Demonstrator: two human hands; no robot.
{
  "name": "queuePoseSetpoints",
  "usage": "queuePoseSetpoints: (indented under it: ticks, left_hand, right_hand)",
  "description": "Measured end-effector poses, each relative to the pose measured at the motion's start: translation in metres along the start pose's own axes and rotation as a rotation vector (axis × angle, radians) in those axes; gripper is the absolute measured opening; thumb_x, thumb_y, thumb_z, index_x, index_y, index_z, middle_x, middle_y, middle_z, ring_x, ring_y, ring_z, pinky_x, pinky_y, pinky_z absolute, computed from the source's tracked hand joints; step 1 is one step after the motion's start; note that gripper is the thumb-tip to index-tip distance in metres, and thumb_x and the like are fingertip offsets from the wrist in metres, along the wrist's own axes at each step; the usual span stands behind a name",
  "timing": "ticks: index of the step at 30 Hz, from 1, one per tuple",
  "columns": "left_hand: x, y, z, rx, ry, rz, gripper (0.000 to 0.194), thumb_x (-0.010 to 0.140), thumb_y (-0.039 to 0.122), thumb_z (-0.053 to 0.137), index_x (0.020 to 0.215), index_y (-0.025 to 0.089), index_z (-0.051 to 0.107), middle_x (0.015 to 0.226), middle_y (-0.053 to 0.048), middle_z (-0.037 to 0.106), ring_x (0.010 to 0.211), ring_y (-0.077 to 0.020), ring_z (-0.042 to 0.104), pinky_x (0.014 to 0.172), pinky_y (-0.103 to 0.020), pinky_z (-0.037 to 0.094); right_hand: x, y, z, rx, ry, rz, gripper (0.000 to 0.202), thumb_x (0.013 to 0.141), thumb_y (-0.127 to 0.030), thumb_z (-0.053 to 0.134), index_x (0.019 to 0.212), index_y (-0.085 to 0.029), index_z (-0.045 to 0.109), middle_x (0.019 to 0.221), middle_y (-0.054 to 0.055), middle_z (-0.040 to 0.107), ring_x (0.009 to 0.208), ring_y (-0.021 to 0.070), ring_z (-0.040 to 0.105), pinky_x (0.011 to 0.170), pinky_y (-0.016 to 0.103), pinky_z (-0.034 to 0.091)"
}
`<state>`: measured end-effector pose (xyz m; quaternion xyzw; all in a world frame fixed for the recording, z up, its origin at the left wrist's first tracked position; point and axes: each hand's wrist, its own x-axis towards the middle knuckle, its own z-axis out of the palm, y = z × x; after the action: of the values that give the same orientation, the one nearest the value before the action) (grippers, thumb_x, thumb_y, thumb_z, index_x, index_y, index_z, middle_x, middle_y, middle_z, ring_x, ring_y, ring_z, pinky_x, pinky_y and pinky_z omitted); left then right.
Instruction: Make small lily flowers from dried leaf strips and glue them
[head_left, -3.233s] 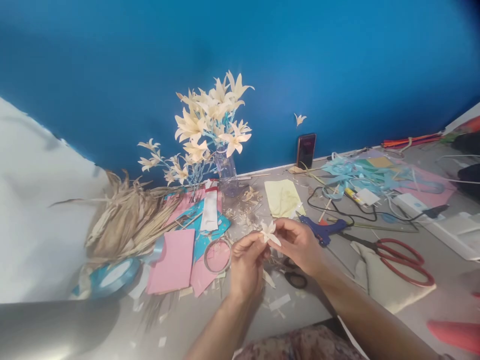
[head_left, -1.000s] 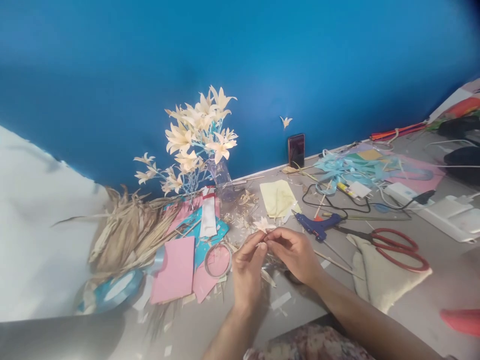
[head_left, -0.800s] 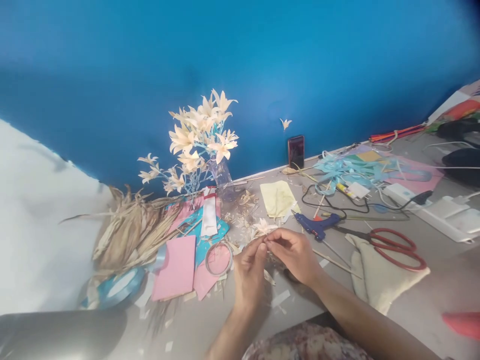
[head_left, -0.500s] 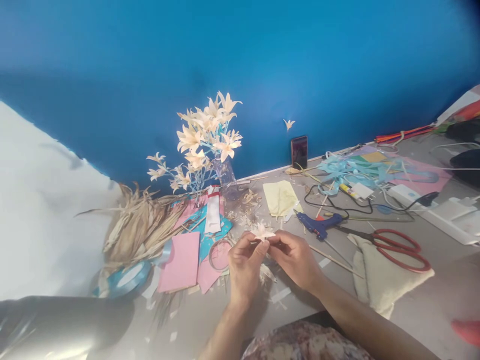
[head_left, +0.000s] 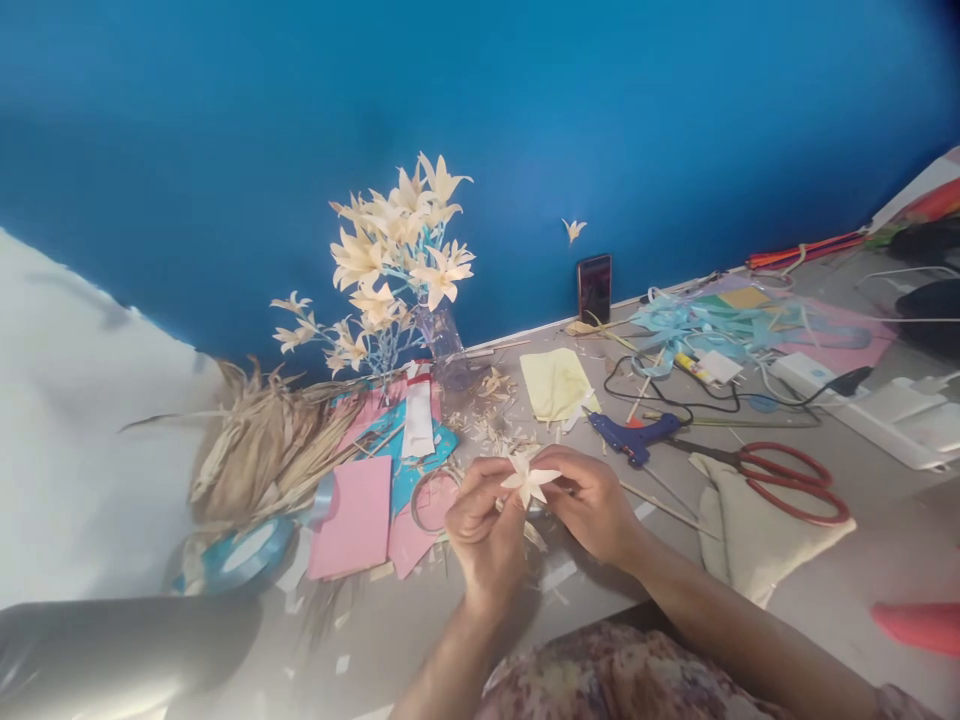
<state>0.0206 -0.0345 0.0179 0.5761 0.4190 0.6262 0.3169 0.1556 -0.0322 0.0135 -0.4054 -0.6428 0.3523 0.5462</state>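
Observation:
A cream artificial flower (head_left: 529, 480) with pointed petals faces up toward me between both hands. My left hand (head_left: 486, 520) pinches it from the left, thumb and fingers closed at its base. From the right, my right hand (head_left: 592, 505) has its fingertips closed on the flower's edge. Beyond my hands, a bunch of similar cream flowers (head_left: 401, 240) on blue stems stands in a clear vase (head_left: 448, 350). To the right of my hands lies a blue glue gun (head_left: 634, 436), with red-handled scissors (head_left: 795, 480) beside it.
Pink paper (head_left: 351, 518), a tape roll (head_left: 436, 500), blue ribbon (head_left: 251, 555) and dried husks (head_left: 262, 450) lie left. A yellow cloth piece (head_left: 559, 384), a phone (head_left: 595, 290) against the wall, tangled blue strips (head_left: 682, 325) and a power strip (head_left: 885, 410) are farther right.
The flower has tipped so its open face shows more toward me. Both hands still hold it; the whole view has shifted slightly.

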Motion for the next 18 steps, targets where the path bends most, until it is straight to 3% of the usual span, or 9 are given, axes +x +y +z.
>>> queuePoseSetpoints:
  ticks: [6, 15, 18]
  left_hand:
    - [0.004, -0.003, 0.005, 0.184, 0.014, 0.237, 0.017, 0.080, 0.009, 0.066, 0.086, 0.021, 0.076, 0.085, -0.002, 0.068, 0.079, -0.0162, 0.063, 0.070, -0.026, 0.049]
    - [0.002, -0.017, 0.006, 0.500, -0.124, 0.432, 0.028, 0.090, 0.009, 0.051, 0.111, 0.017, 0.068, 0.106, -0.014, 0.071, 0.099, -0.0247, 0.066, 0.084, -0.039, 0.053]
    - [0.001, -0.022, 0.001, 0.568, -0.145, 0.405, 0.025, 0.092, 0.013, 0.049, 0.107, 0.016, 0.068, 0.104, -0.015, 0.073, 0.097, -0.0254, 0.068, 0.082, -0.038, 0.055]
  right_hand:
    - [0.006, 0.015, 0.000, -0.025, 0.073, -0.111, 0.015, 0.091, -0.017, 0.057, 0.086, -0.021, 0.070, 0.089, 0.007, 0.071, 0.086, 0.0189, 0.066, 0.076, 0.029, 0.053]
    - [0.017, 0.017, -0.005, -0.115, 0.121, -0.145, 0.018, 0.094, -0.022, 0.055, 0.083, -0.022, 0.069, 0.087, 0.005, 0.071, 0.082, 0.0179, 0.066, 0.076, 0.028, 0.051]
    - [0.018, 0.016, -0.004, -0.153, 0.126, -0.165, 0.017, 0.094, -0.022, 0.055, 0.082, -0.022, 0.067, 0.085, 0.005, 0.070, 0.081, 0.0181, 0.066, 0.075, 0.028, 0.050]
